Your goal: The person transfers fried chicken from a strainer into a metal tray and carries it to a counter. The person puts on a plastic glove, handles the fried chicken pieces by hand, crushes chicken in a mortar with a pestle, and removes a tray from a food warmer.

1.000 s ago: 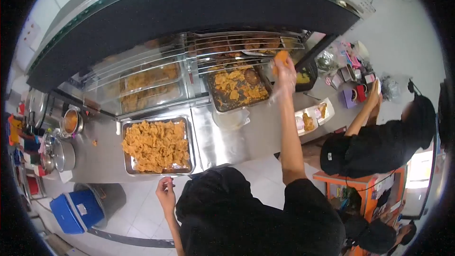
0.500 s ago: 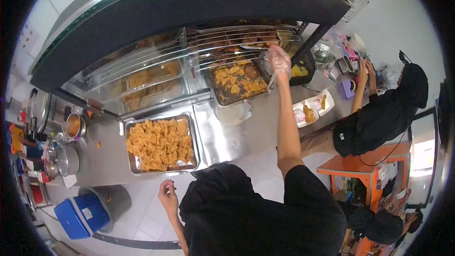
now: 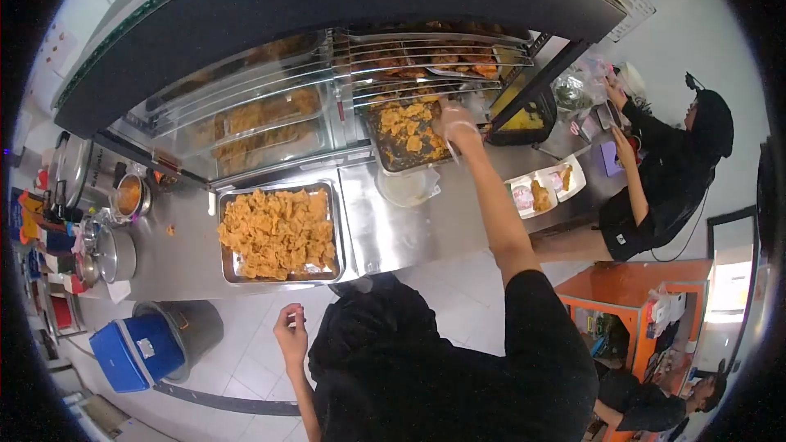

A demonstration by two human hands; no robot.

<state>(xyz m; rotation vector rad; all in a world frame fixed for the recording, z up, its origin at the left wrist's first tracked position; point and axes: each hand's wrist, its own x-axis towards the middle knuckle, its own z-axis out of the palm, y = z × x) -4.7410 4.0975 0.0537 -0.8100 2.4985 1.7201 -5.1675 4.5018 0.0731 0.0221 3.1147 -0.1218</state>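
My right hand (image 3: 460,124), in a clear plastic glove, reaches over the right side of a dark tray (image 3: 407,165) under the wire rack. Its fingertips are hard to make out, and so is anything in them. Golden fried pieces and crumbs (image 3: 409,121) lie in that tray. Low at the left, my left hand (image 3: 291,334) hangs bare with loosely curled fingers, nothing visible in it. It is just below a steel tray (image 3: 341,233) heaped with golden fried pieces (image 3: 277,233).
Glass cabinet shelves hold more fried food (image 3: 266,119). An open white box (image 3: 565,193) with fried pieces is right of my arm. A co-worker (image 3: 671,164) stands at the counter's right end. Pots (image 3: 116,254) and a blue bin (image 3: 135,352) are at left.
The orange piece seen in my right hand a second ago is no longer visible. That hand has moved down and left, from the rack to the dark tray. The co-worker's hands have moved apart.
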